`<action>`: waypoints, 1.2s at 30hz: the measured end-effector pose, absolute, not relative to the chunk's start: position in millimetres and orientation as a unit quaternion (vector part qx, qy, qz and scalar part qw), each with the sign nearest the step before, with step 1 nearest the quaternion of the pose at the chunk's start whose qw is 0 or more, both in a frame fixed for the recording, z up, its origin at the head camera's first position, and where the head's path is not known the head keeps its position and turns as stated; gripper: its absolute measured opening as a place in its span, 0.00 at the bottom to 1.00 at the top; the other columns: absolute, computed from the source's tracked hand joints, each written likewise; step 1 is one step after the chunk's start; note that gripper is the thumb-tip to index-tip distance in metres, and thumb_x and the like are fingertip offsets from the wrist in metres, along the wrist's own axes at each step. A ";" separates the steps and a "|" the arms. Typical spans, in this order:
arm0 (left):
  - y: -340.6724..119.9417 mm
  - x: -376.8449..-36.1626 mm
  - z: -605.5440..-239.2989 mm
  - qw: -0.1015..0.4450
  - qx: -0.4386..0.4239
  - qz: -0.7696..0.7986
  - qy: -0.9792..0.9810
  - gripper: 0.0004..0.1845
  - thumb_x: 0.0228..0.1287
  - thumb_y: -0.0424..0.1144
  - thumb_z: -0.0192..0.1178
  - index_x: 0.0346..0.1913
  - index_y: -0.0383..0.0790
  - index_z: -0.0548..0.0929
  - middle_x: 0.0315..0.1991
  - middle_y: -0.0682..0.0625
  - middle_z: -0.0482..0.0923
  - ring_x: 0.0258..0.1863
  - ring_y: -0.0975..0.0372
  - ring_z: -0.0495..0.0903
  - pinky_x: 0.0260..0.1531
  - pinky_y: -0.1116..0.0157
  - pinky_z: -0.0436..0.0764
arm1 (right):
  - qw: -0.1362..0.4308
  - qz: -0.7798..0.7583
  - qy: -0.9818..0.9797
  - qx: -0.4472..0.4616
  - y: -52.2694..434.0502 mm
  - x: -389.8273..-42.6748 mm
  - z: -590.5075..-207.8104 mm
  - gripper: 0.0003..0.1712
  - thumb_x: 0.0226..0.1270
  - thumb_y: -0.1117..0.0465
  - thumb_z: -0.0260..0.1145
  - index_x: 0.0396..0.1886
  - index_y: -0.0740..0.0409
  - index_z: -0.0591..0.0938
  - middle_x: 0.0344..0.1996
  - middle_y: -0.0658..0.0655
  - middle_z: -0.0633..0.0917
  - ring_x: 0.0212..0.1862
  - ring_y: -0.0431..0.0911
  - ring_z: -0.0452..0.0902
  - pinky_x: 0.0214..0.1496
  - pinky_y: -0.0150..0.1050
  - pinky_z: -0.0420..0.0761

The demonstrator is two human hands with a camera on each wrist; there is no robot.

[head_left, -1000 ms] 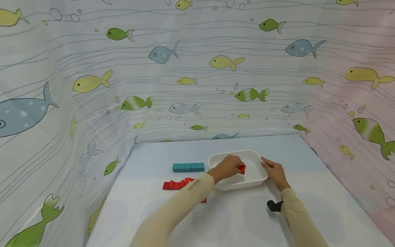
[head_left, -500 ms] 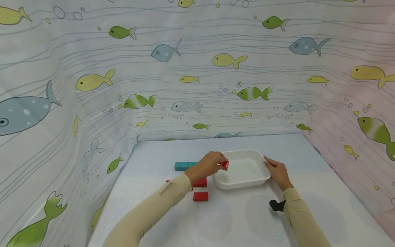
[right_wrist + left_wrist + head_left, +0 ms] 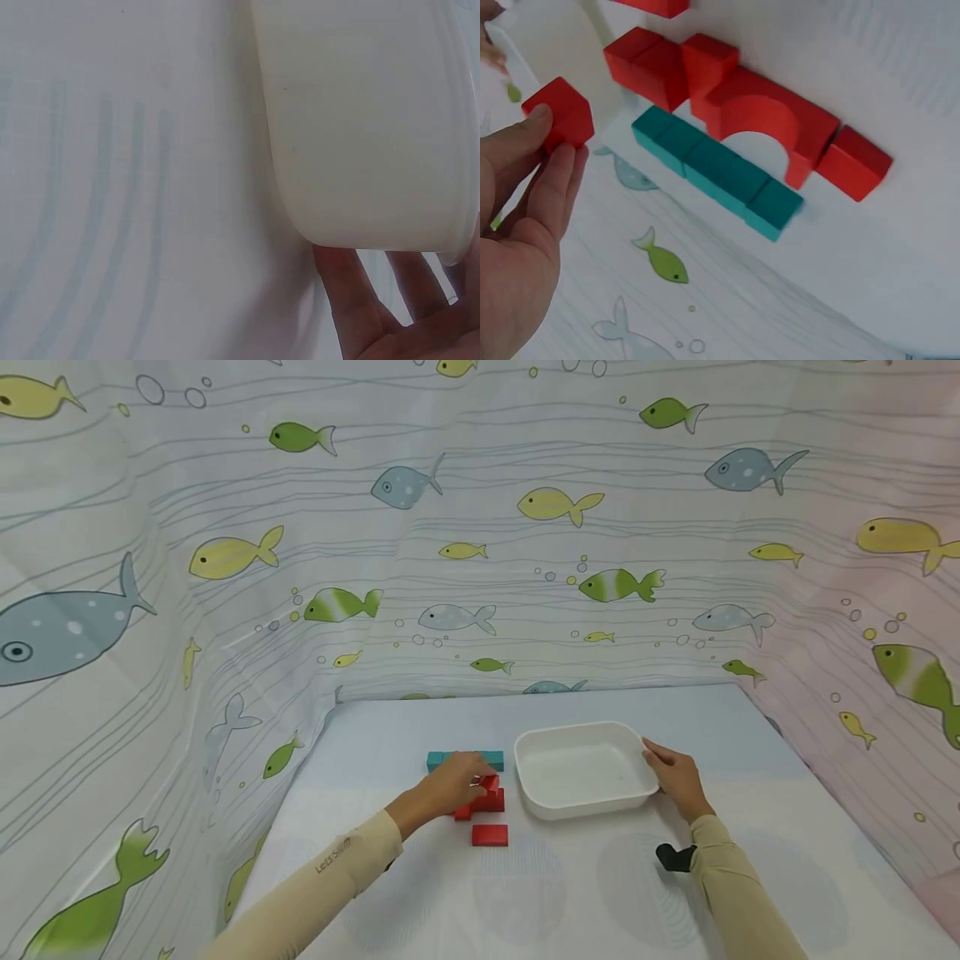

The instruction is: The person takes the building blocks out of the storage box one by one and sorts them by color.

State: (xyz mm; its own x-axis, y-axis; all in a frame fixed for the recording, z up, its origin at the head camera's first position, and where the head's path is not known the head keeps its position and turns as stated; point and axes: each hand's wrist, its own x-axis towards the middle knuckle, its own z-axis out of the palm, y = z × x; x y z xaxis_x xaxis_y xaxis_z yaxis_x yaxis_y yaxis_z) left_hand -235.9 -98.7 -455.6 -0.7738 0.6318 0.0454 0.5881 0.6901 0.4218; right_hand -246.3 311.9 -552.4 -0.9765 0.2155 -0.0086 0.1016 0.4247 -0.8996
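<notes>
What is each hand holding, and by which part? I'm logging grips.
The left hand pinches a red cube by its sides. The right hand rests against the white tray's right rim.

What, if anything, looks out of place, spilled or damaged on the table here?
Nothing stands out. The white tray sits flat and empty, steadied by the right hand. The left hand pinches a red cube above the red blocks, which lie beside a neat teal row. One red block lies apart.
</notes>
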 end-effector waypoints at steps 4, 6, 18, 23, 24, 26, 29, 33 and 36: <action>-117.5 -228.0 -463.1 0.049 0.326 0.214 0.920 0.18 0.57 0.30 0.69 0.52 0.38 0.85 0.43 0.50 0.82 0.43 0.60 0.78 0.39 0.70 0.81 | 0.051 0.527 -0.843 -0.096 310.6 -246.4 -550.9 0.28 0.73 0.47 0.59 0.69 0.49 0.72 0.63 0.63 0.75 0.38 0.47 0.76 0.29 0.34 0.78; -125.4 -224.5 -467.0 0.046 0.327 0.210 0.920 0.18 0.57 0.30 0.70 0.52 0.38 0.85 0.42 0.51 0.82 0.42 0.61 0.77 0.38 0.71 0.80 | 0.048 0.527 -0.843 -0.098 310.4 -246.4 -550.7 0.28 0.73 0.47 0.58 0.70 0.49 0.71 0.64 0.63 0.74 0.40 0.48 0.76 0.30 0.34 0.79; -147.8 -211.0 -493.7 0.054 0.322 0.201 0.923 0.18 0.56 0.32 0.71 0.51 0.36 0.86 0.41 0.50 0.83 0.40 0.61 0.78 0.38 0.70 0.81 | 0.049 0.536 -0.838 -0.090 310.8 -246.2 -551.8 0.29 0.73 0.46 0.58 0.70 0.49 0.71 0.65 0.64 0.72 0.48 0.53 0.77 0.33 0.34 0.81; -149.7 -206.4 -501.8 0.070 0.308 0.217 0.924 0.20 0.55 0.32 0.72 0.53 0.36 0.85 0.43 0.49 0.84 0.43 0.57 0.80 0.40 0.68 0.82 | 0.050 0.541 -0.834 -0.093 311.1 -246.8 -552.1 0.29 0.73 0.47 0.59 0.70 0.49 0.71 0.65 0.64 0.72 0.45 0.51 0.78 0.31 0.34 0.81; -149.7 -205.5 -503.4 0.074 0.302 0.218 0.925 0.21 0.55 0.33 0.72 0.53 0.36 0.85 0.43 0.49 0.84 0.44 0.57 0.80 0.40 0.67 0.82 | 0.050 0.542 -0.834 -0.093 311.2 -246.9 -552.1 0.29 0.73 0.47 0.59 0.70 0.49 0.71 0.65 0.64 0.72 0.45 0.51 0.78 0.31 0.34 0.81; -149.8 -203.9 -506.6 0.078 0.292 0.218 0.928 0.22 0.55 0.34 0.72 0.54 0.37 0.84 0.45 0.50 0.84 0.46 0.57 0.80 0.42 0.66 0.83 | 0.049 0.543 -0.833 -0.093 311.0 -246.7 -551.6 0.28 0.73 0.48 0.59 0.70 0.49 0.71 0.65 0.64 0.73 0.44 0.50 0.78 0.31 0.34 0.81; -149.8 -202.0 -510.6 0.078 0.283 0.214 0.932 0.22 0.55 0.35 0.72 0.55 0.38 0.84 0.47 0.51 0.84 0.47 0.58 0.80 0.44 0.65 0.82 | 0.046 0.546 -0.831 -0.094 310.5 -246.1 -550.9 0.28 0.73 0.50 0.59 0.70 0.50 0.71 0.64 0.64 0.73 0.43 0.51 0.78 0.31 0.34 0.81; -149.0 -201.1 -513.8 0.074 0.286 0.211 0.932 0.22 0.55 0.36 0.72 0.54 0.38 0.85 0.46 0.51 0.84 0.47 0.58 0.80 0.45 0.65 0.82 | 0.044 0.547 -0.830 -0.097 309.6 -245.9 -550.3 0.28 0.73 0.50 0.59 0.70 0.50 0.71 0.63 0.64 0.75 0.41 0.51 0.77 0.30 0.34 0.80; -148.2 -201.2 -514.6 0.069 0.291 0.213 0.930 0.21 0.55 0.36 0.72 0.54 0.37 0.85 0.46 0.51 0.84 0.46 0.59 0.81 0.45 0.65 0.82 | 0.046 0.546 -0.831 -0.094 309.1 -246.3 -550.7 0.28 0.73 0.50 0.59 0.70 0.51 0.71 0.62 0.65 0.75 0.39 0.50 0.77 0.29 0.34 0.80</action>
State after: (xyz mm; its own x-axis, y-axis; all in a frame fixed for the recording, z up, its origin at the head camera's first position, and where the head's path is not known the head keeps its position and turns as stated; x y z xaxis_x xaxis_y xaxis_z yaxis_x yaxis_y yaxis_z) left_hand -201.2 -148.2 -514.6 -0.8213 0.5705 -0.0050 0.5116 0.7404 0.4360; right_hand -246.3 309.1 -550.7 -0.9782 0.2061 -0.0260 0.1055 0.3851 -0.9168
